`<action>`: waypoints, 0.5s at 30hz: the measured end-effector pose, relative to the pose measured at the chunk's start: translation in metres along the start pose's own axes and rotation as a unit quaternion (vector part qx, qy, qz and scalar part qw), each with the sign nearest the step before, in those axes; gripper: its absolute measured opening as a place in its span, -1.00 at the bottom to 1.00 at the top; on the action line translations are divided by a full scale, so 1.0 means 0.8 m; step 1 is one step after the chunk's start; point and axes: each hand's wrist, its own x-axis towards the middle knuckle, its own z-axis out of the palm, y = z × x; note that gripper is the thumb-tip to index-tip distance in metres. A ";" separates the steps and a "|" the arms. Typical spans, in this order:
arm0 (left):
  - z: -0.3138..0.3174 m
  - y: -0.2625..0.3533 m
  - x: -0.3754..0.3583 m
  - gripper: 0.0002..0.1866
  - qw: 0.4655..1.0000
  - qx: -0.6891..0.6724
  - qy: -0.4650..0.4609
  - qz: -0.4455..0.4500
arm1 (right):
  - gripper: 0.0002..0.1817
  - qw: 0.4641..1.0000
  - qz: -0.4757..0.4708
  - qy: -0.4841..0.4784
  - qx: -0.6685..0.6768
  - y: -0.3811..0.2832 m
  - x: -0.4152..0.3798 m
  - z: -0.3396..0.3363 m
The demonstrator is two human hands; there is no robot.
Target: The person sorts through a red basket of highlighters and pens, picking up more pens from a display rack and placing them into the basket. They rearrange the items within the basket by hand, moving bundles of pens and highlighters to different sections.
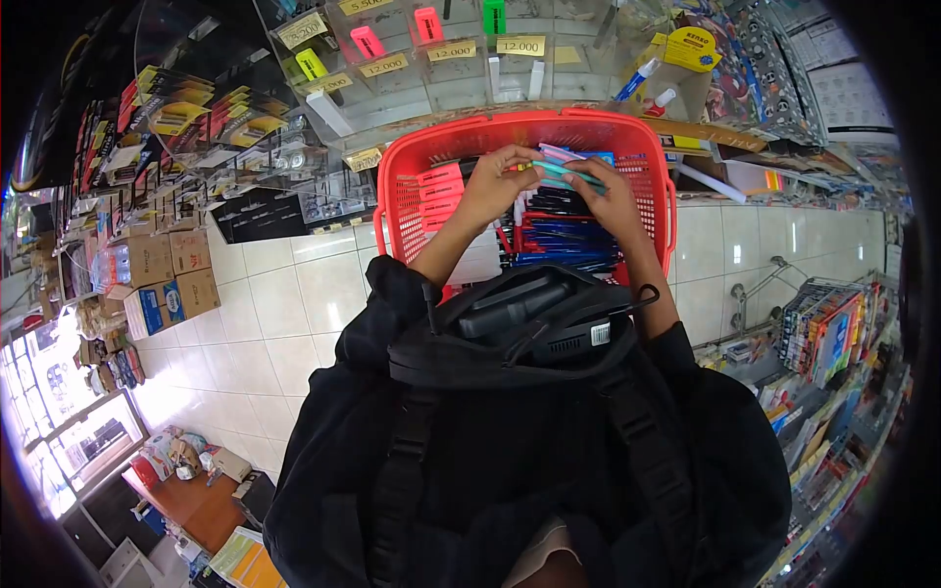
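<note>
Both hands are over a red plastic shopping basket [510, 125]. My left hand [495, 186] pinches the left end of a few slim teal and pink pens [555, 171]. At their other end, my right hand [610, 201] has its fingers closed round them. The pens' exact type is too small to tell. Below the hands, blue pens [569, 241] lie in a bundle, with dark pens [554, 203] behind them. Pink highlighters [441, 188] are stacked along the basket's left side, and whitish items [472, 261] lie in front of them. A black bag [529, 328] on my chest hides the basket's near edge.
Behind the basket stands a glass display shelf [392, 96] with price tags and highlighters. Stationery racks [167, 118] are at the left, cardboard boxes [176, 279] on the tiled floor [284, 304]. Shelves of books [828, 338] line the right.
</note>
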 end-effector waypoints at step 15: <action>-0.018 0.018 -0.007 -0.67 0.998 0.006 0.034 -0.049 | -0.78 0.989 -0.008 0.021 -0.148 0.018 -0.001 -0.005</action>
